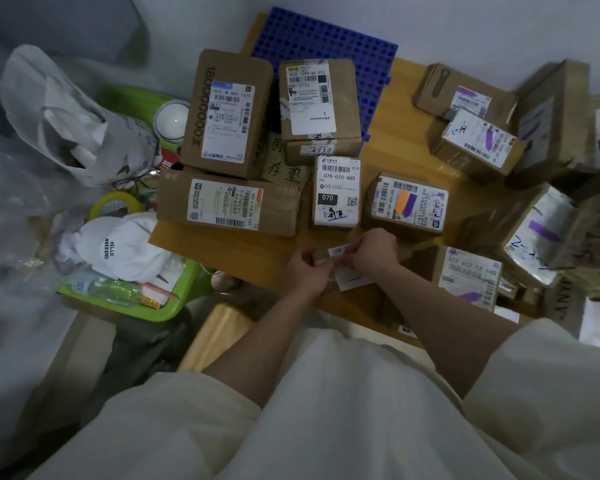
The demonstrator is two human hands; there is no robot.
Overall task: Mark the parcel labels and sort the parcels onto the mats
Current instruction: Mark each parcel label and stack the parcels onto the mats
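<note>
Nearest us, our left hand (305, 271) and right hand (373, 252) pinch a small labelled parcel (338, 252) over the wooden bench (257, 251). Just beyond it stand cardboard boxes with white labels reading "070-070-A80" (336, 192) and "4713" (321, 148). Beyond those lies a perforated blue plastic mat (326, 39).

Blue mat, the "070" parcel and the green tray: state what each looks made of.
Blue mat: probably moulded rigid plastic, with a regular grid of holes and a saturated, even colour.
"070" parcel: brown corrugated cardboard by the look of it, matte, nearly covered by a white paper label with print.
Green tray: likely smooth plastic, with a rounded rim, bright uniform colour and a slight sheen.
</note>
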